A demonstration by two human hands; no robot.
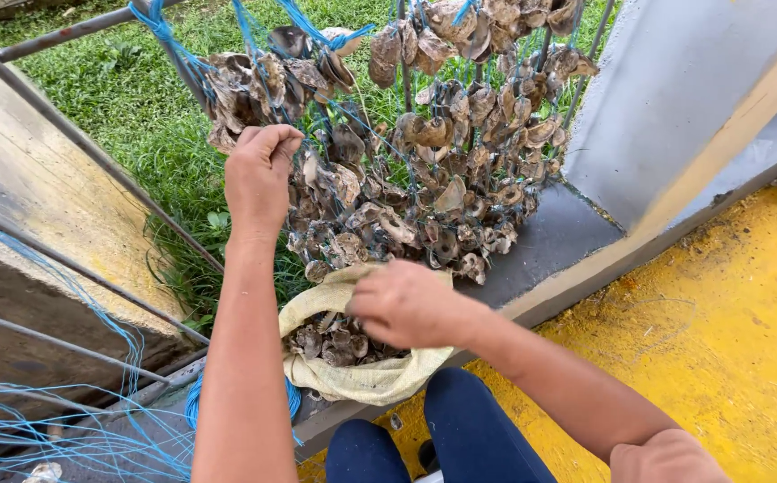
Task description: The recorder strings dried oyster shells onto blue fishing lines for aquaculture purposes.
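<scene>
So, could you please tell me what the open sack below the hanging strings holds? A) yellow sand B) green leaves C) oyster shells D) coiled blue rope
C: the pale woven sack holds grey-brown oyster shells like those strung on blue line above, and the right hand hovers at its mouth.
</scene>
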